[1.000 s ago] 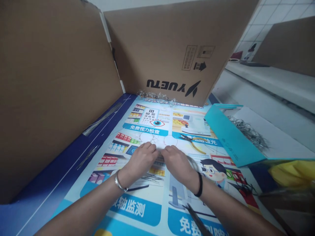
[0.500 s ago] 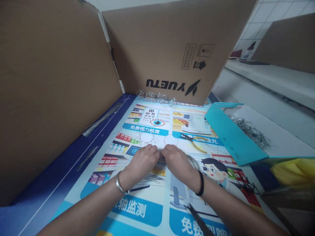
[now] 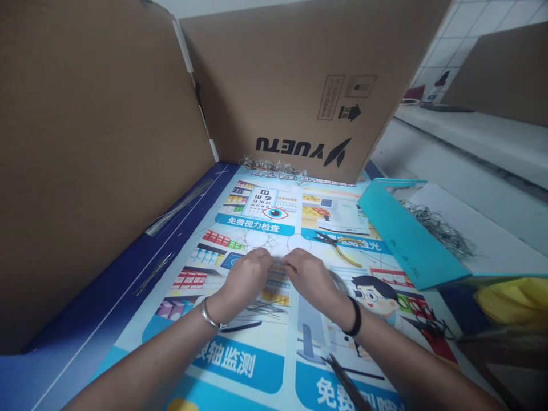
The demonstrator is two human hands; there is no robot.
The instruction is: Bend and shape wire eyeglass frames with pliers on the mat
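My left hand and my right hand meet at the middle of a printed poster mat, fingers curled in a pinch. Between them they grip a thin wire glasses frame, whose two round rims stick out just beyond the fingertips. A silver bangle is on my left wrist and a black band on my right. A small bundle of thin metal wires lies on the mat under my wrists.
Tall cardboard sheets wall off the left and back. Yellow-handled pliers lie right of my hands. A teal box with tangled wire bits stands at right. Scissors lie near the front edge.
Both hands stay pinched together on the wire frame, shifting only slightly. The view has drifted a little.
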